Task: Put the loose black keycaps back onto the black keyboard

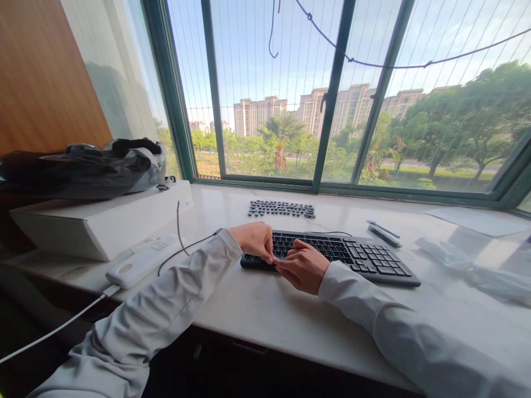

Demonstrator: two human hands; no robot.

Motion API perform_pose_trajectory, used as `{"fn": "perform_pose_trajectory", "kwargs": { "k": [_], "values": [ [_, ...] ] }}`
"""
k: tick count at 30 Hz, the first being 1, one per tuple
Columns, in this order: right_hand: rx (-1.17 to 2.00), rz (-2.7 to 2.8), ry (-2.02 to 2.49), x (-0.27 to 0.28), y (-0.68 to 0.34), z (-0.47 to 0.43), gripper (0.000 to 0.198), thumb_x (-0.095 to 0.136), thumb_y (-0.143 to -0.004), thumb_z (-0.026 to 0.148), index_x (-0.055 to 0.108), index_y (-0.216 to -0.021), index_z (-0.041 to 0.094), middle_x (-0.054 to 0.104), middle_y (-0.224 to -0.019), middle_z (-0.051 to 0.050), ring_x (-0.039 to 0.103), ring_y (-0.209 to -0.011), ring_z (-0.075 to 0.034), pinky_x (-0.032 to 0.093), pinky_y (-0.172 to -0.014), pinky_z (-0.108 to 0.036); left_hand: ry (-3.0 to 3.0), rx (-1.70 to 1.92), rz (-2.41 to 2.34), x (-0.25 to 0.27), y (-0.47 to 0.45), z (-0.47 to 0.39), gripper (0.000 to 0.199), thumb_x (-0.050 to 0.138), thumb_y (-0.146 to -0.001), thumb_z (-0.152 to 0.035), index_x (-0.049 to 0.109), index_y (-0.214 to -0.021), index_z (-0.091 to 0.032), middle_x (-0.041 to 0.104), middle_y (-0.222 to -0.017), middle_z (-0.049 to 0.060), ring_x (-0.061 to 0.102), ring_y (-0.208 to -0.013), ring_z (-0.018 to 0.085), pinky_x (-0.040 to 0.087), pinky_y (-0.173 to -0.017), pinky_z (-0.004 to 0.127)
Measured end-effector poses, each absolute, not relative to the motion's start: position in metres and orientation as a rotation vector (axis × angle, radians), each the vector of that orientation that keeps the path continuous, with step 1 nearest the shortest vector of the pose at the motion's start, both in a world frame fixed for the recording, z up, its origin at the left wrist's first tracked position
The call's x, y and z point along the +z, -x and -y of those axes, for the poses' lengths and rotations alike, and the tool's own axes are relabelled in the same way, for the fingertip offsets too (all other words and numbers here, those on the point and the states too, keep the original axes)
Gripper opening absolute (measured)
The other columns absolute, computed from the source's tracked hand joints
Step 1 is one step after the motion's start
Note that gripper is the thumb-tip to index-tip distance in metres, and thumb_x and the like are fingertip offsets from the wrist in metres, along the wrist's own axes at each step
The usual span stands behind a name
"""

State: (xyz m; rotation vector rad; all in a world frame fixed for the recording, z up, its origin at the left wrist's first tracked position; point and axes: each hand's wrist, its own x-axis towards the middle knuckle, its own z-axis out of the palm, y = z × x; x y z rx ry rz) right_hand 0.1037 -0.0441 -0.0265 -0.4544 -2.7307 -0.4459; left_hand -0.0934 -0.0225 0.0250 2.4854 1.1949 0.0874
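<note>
A black keyboard [385, 268] lies on the white sill. Its right-hand keys carry caps, while much of the left and middle part shows bare key sockets. Over its lower left part, my left hand [256, 241] is closed, thumb and finger pinched and pointing down. My right hand [305, 266] comes in from the right with its fingers drawn together, its fingertips meeting those of the left at the keyboard's front edge. Anything between the fingertips is too small or hidden to make out. Behind the keyboard, loose black keycaps [281, 208] are laid out in rows.
A white power strip [141, 262] and a dark cable [186, 247] lie to the left. Behind them a white box [99, 221] bears a black bag-like item [87, 168]. Pens [384, 235], clear plastic wrapping [477, 271] and paper [475, 221] lie right. A window frame [257, 183] borders the back.
</note>
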Motion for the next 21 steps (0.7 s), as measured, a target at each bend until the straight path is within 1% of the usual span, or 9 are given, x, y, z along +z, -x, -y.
{"fn": "perform_pose_trajectory", "kwargs": {
  "k": [5, 9, 12, 15, 18, 21],
  "values": [
    [-0.457, 2.67, 0.487, -0.026, -0.105, 0.042, 0.027, 0.038, -0.091, 0.025, 0.064, -0.095, 0.02, 0.065, -0.061, -0.002, 0.051, -0.057, -0.011, 0.026, -0.071, -0.031, -2.419, 0.21, -1.187, 0.021, 0.108, 0.019, 0.027, 0.072, -0.062, -0.039, 0.076, -0.084, -0.023, 0.072, -0.071, 0.0, 0.06, -0.065, 0.011, 0.04, -0.056, 0.017],
    [-0.403, 2.575, 0.563, -0.024, -0.105, 0.043, 0.027, 0.038, -0.092, 0.026, 0.064, -0.099, 0.023, 0.066, -0.064, -0.001, 0.052, -0.059, -0.011, 0.024, -0.071, -0.031, -2.423, 0.428, -1.279, 0.026, 0.123, 0.012, 0.029, 0.071, -0.064, -0.043, 0.076, -0.084, -0.023, 0.072, -0.074, 0.0, 0.062, -0.069, 0.013, 0.043, -0.061, 0.019],
    [-0.338, 2.567, 0.574, -0.024, -0.105, 0.044, 0.026, 0.041, -0.091, 0.028, 0.064, -0.102, 0.025, 0.065, -0.063, 0.001, 0.051, -0.06, -0.011, 0.023, -0.069, -0.031, -2.461, 0.612, -1.519, 0.026, 0.132, 0.003, 0.024, 0.069, -0.066, -0.043, 0.076, -0.08, -0.025, 0.072, -0.071, 0.0, 0.063, -0.07, 0.015, 0.044, -0.064, 0.021],
    [-0.302, 2.581, 0.56, -0.025, -0.105, 0.045, 0.026, 0.042, -0.09, 0.028, 0.064, -0.105, 0.027, 0.065, -0.062, 0.001, 0.05, -0.059, -0.011, 0.022, -0.069, -0.031, -2.454, 0.71, -1.87, 0.019, 0.14, -0.007, 0.019, 0.068, -0.067, -0.041, 0.076, -0.076, -0.027, 0.072, -0.071, 0.001, 0.064, -0.073, 0.017, 0.046, -0.065, 0.025],
    [-0.277, 2.569, 0.574, -0.026, -0.104, 0.046, 0.026, 0.042, -0.09, 0.027, 0.065, -0.103, 0.028, 0.066, -0.063, 0.002, 0.051, -0.059, -0.011, 0.022, -0.069, -0.031, -2.377, 0.738, -2.14, 0.011, 0.147, -0.015, 0.019, 0.067, -0.068, -0.042, 0.076, -0.076, -0.028, 0.072, -0.074, 0.003, 0.063, -0.075, 0.02, 0.047, -0.067, 0.028],
    [-0.284, 2.563, 0.548, -0.026, -0.104, 0.046, 0.026, 0.042, -0.09, 0.026, 0.066, -0.099, 0.026, 0.067, -0.065, 0.0, 0.052, -0.06, -0.011, 0.022, -0.07, -0.032, -2.325, 0.712, -2.286, 0.004, 0.152, -0.021, 0.021, 0.064, -0.069, -0.046, 0.075, -0.077, -0.03, 0.072, -0.078, 0.003, 0.063, -0.076, 0.022, 0.048, -0.068, 0.031]
  ]
}}
